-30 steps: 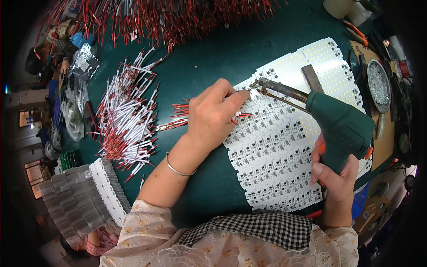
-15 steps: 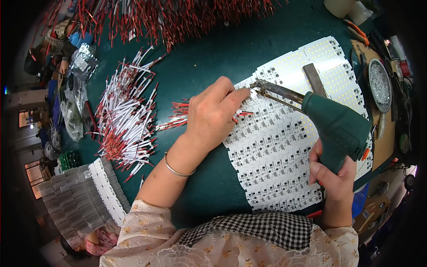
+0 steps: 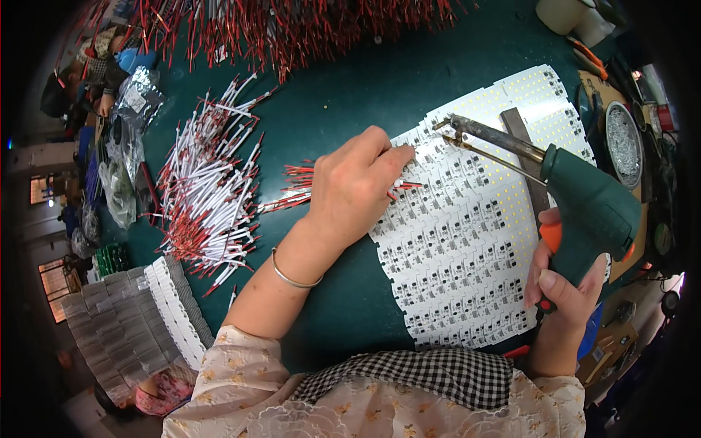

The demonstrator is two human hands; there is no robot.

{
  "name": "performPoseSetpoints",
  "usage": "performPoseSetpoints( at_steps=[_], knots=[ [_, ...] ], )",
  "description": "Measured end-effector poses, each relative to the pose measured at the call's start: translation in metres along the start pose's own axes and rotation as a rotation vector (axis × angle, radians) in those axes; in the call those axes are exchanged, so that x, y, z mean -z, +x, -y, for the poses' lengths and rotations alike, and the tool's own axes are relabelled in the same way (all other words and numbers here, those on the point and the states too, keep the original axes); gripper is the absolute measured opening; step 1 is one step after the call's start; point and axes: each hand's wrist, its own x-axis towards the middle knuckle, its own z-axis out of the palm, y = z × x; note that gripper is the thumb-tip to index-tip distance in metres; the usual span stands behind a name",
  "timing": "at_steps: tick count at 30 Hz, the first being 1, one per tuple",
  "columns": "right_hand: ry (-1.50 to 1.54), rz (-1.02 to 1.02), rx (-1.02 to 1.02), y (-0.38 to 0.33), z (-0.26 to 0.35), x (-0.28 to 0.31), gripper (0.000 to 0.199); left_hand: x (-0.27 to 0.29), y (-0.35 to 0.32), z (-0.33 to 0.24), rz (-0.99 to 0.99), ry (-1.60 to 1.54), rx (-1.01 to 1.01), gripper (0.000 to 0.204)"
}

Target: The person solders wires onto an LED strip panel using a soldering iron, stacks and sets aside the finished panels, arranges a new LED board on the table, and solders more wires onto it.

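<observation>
My left hand [image 3: 352, 182] is closed over a small bunch of red and white wires [image 3: 298, 179], whose red ends stick out on both sides of the fingers. Its fingertips rest at the upper left edge of a panel of white circuit boards [image 3: 438, 255], dotted with black parts and yellow squares. My right hand [image 3: 564, 288] grips the handle of a green soldering gun [image 3: 590, 201] with an orange trigger. The gun's dark, crusted tip [image 3: 447, 123] is over the panel's upper part, apart from my left fingers. Wire joints under the left fingers are hidden.
A heap of white and red wires [image 3: 208, 193] lies left; more red wires [image 3: 292, 33] spread across the back. A dark flat bar [image 3: 517, 130] crosses the panel. At right sits a round metal dish [image 3: 623, 146]. Grey strips [image 3: 120, 321] are stacked at lower left.
The soldering gun has moved right with my right hand, and its tip has drawn away from my left fingertips. My left hand has stayed almost in place.
</observation>
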Motion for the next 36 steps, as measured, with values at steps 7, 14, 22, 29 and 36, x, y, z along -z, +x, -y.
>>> performPoseSetpoints(
  at_steps=[7, 14, 22, 29, 36],
  knots=[
    [-0.058, -0.005, -0.040, -0.010, -0.002, 0.001, 0.063, -0.002, 0.001, 0.007, 0.027, -0.041, 0.006, 0.032],
    [-0.018, 0.017, -0.095, -0.010, -0.008, 0.000, 0.060, -0.001, 0.001, 0.015, 0.096, -0.256, 0.072, 0.038],
    [-0.046, 0.048, -0.081, -0.016, -0.008, 0.003, 0.059, 0.002, 0.003, 0.014, 0.109, -0.258, 0.004, 0.035],
    [-0.094, -0.083, -0.109, -0.019, -0.010, -0.011, 0.052, 0.001, 0.001, 0.017, 0.108, -0.148, -0.104, 0.031],
    [-0.075, 0.128, -0.110, -0.020, -0.013, -0.001, 0.042, 0.000, 0.001, 0.018, 0.077, -0.129, -0.146, 0.028]
  ],
)
